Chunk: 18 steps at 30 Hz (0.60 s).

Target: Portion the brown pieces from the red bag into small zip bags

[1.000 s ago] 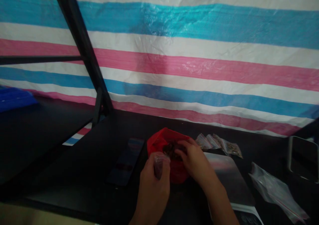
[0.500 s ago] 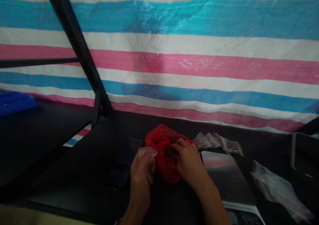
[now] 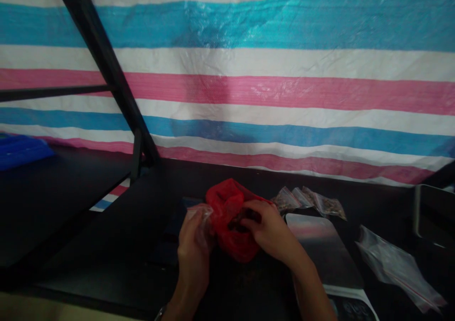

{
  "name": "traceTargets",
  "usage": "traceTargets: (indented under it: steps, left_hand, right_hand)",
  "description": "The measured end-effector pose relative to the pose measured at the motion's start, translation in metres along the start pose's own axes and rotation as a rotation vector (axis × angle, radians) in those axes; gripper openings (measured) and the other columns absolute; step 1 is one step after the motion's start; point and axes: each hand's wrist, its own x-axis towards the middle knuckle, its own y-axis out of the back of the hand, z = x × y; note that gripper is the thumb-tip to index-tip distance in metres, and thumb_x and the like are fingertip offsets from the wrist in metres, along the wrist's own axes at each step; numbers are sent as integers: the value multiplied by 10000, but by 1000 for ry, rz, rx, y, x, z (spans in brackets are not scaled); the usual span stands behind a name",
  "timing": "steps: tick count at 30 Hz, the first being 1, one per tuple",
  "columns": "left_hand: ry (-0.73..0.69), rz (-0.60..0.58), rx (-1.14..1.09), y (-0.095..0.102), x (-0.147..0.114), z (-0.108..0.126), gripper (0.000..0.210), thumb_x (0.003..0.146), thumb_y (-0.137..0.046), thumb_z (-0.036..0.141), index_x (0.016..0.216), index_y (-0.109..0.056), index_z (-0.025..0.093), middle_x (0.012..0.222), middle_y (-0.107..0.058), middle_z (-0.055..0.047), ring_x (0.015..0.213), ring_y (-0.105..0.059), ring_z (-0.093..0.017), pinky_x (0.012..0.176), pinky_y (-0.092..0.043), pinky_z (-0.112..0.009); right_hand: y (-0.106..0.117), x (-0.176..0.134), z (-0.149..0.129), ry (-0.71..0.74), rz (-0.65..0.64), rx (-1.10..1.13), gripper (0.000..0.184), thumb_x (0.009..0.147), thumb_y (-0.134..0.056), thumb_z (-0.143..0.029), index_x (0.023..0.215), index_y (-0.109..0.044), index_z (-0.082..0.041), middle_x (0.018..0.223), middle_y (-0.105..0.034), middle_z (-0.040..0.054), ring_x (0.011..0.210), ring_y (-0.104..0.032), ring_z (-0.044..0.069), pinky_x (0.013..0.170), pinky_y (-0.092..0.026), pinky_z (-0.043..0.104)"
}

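Note:
My left hand (image 3: 194, 243) is closed around a small clear zip bag (image 3: 204, 216) and sits against the left side of a red plastic bag (image 3: 227, 195). That red bag stands with its mouth open, and dark contents show inside. Over the opening, my right hand (image 3: 272, 228) has its fingers curled in a pinch. Something dark is at the fingertips, too dim to name. Right of this hand lies a digital kitchen scale (image 3: 322, 250) with a metal plate, its display and buttons at the near end.
Several filled zip bags (image 3: 309, 201) lie behind the scale. A stack of clear zip bags (image 3: 398, 266) and a dark tray (image 3: 435, 214) are at the right. Dark flat items rest at the left. A black metal post (image 3: 113, 79) rises before a striped sheet (image 3: 284, 91).
My right hand's fingers have drawn up toward the mouth of the red bag, with something dark at the tips. My left hand has shifted slightly left with the zip bag.

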Motion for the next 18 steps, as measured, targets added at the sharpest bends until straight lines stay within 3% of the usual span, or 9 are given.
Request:
traceTargets:
  steps: [3,6,8,13,18]
  left_hand:
    - [-266,-67,314,9,-2,3,299,847,-837,414,1063,-748,226,983,-748,-31,894,-691,-213,804,-547,-316]
    - [-654,-226,757,14,-6,1,339,914,-776,331,1237,-703,260,1160,-754,-59,1064,-690,-255,966,-529,-390]
    - [-775,-343,899,12,-10,-3,380,943,-731,302,1312,-653,262,1222,-750,-77,1107,-691,-272,993,-529,-425]
    - [-765,-481,1004,1,-14,-14,404,988,-646,308,1379,-580,228,1278,-754,-122,1156,-717,-304,1009,-555,-480]
    - [-692,-562,977,2,-12,-17,415,1017,-607,335,1417,-569,228,1339,-738,-144,1225,-705,-318,1057,-550,-519]
  right_hand:
    - [13,-4,2,-8,51,169,350,864,-662,-111,1161,-807,-226,1152,-830,65,1097,-741,254,1058,-517,447]
    - [27,-11,-4,37,44,288,347,874,-641,-142,1168,-800,-235,1187,-826,59,1148,-744,242,1090,-529,435]
    - [36,-16,-11,53,45,325,329,889,-639,-164,1169,-793,-243,1195,-822,55,1163,-744,233,1088,-542,417]
    - [44,-28,-29,122,136,203,325,879,-668,-150,1156,-794,-264,1168,-801,45,1105,-738,223,1063,-560,398]
    - [33,-33,-35,230,137,9,502,883,-534,9,1187,-798,-290,1251,-723,56,1178,-706,200,1070,-551,357]
